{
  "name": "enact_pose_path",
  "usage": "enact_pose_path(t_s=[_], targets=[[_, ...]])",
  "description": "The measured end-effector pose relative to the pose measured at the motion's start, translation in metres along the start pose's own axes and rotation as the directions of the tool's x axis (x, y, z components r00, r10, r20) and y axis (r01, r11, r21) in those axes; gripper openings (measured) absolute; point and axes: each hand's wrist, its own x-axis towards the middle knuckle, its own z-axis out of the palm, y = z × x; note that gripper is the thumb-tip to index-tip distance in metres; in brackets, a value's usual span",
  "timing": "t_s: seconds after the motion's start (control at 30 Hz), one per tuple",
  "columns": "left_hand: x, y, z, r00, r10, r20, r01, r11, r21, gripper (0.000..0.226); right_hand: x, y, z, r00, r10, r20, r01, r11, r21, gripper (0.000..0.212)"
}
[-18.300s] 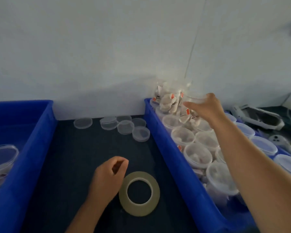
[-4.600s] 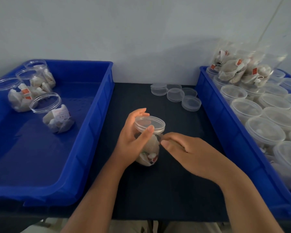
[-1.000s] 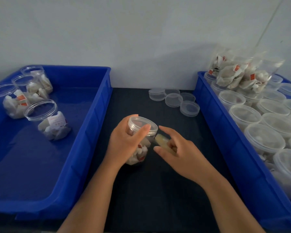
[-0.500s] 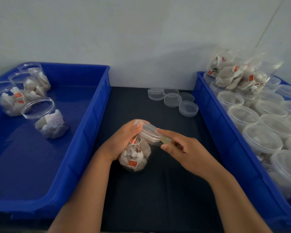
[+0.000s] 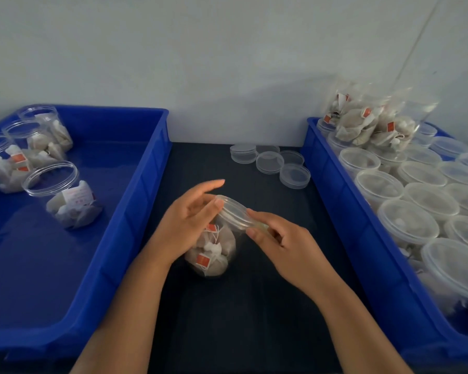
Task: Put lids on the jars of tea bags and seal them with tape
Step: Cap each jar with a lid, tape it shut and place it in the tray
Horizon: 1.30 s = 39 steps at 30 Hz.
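A clear jar of tea bags with its lid on lies tilted over the dark mat, lid end pointing up and right. My left hand cups the jar's left side, index finger raised, thumb near the lid rim. My right hand pinches a yellowish strip of tape against the lid's right edge. The tape roll is hidden from view.
Left blue bin holds several lidded jars. Right blue bin is packed with jars, more stacked at its back. Loose clear lids sit at the mat's far end.
The jar went from upright to tilted toward me and right. My left hand's fingers loosened and the index finger lifted; my right hand keeps the tape strip at the lid's edge.
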Motion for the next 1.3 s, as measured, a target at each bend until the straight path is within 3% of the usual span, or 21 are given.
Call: enact_pose_path(t_s=[0.1,0.17,0.27,0.4,0.53,0.63,0.73,0.83,0.93,1.0,1.13,1.3], targets=[[-0.017,0.012,0.021,0.998,-0.06,-0.004,0.059,0.977,0.203,0.066,-0.005,-0.005,0.003,0.999,-0.013,-0.03,0.013,1.0,-0.004,0.047],[-0.024,0.015,0.037,0.992,-0.046,-0.12,0.072,0.972,0.225,0.093,-0.008,-0.009,0.006,0.999,-0.035,-0.028,0.035,0.999,-0.021,0.049],[-0.023,0.01,0.04,0.976,-0.014,-0.219,0.05,0.986,0.159,0.082,-0.009,-0.01,0.007,0.998,-0.055,0.027,0.056,0.998,-0.035,0.049],[-0.015,0.003,0.026,0.983,-0.03,-0.18,0.043,0.997,0.067,0.065,-0.007,-0.002,-0.002,0.983,-0.04,0.177,0.045,0.999,-0.024,0.059],[-0.006,-0.004,0.011,0.997,-0.03,-0.071,0.023,0.995,-0.097,0.055,0.0,0.002,-0.008,0.981,-0.058,0.184,0.063,0.998,-0.018,0.055],[-0.004,-0.012,0.01,0.996,-0.028,0.086,0.052,0.956,-0.29,0.07,0.009,0.001,-0.006,0.981,-0.062,0.183,0.073,0.996,-0.051,0.057],[-0.004,-0.018,0.009,0.991,-0.022,0.136,0.066,0.941,-0.331,0.086,0.01,-0.002,0.0,0.982,-0.09,0.168,0.096,0.995,-0.031,0.056],[-0.005,-0.01,0.01,0.996,-0.018,0.082,0.037,0.973,-0.229,0.066,0.007,-0.004,0.001,0.991,-0.065,0.113,0.068,0.998,-0.019,0.057],[-0.012,0.001,0.02,0.978,-0.022,-0.208,0.01,0.998,-0.063,0.046,0.005,-0.006,-0.003,0.998,-0.015,0.068,0.019,0.998,-0.062,0.062],[-0.019,0.009,0.033,0.965,-0.007,-0.263,0.027,0.997,0.072,0.056,0.003,-0.008,-0.004,0.999,-0.012,0.037,0.016,0.992,-0.128,0.061],[-0.027,0.017,0.055,0.965,-0.012,-0.261,0.079,0.965,0.248,0.106,-0.002,-0.01,0.004,1.0,-0.025,0.018,0.028,0.985,-0.168,0.056],[-0.012,0.011,0.04,0.968,-0.073,-0.238,0.129,0.965,0.23,0.113,-0.006,-0.002,0.0,0.985,0.006,0.175,-0.001,1.0,-0.025,0.068]])
